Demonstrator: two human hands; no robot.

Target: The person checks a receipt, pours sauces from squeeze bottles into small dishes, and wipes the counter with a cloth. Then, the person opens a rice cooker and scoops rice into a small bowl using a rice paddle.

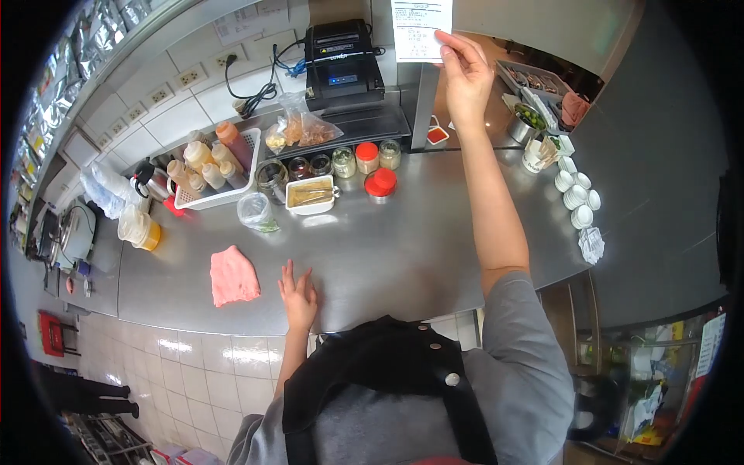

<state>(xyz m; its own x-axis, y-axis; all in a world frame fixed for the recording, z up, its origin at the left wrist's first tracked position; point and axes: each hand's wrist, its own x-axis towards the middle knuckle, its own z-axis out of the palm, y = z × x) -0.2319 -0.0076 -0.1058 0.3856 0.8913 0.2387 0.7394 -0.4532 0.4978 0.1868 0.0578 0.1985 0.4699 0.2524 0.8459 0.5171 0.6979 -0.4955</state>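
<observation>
Pinching a paper slip (pixel 418 35) by its right side near the lower corner, the right hand (pixel 469 76) holds it up toward the worktop's (pixel 418 240) back edge, presumably leaving its print uncovered. The left hand (pixel 299 298), fingers loosely spread, grips nothing near the front edge; contact with the metal I cannot tell. Beside it lies a pink cloth (pixel 234 277), probably for easy reach. Back left, a basket (pixel 218 195) likely keeps bottles (pixel 200 156) upright.

Steel counter (pixel 418 240) carries pink cloth (pixel 235 277) near 8 o'clock, white basket (pixel 246 188) toward 10, jars (pixel 343 163) near 11, white cups (pixel 575 197) near 3.
</observation>
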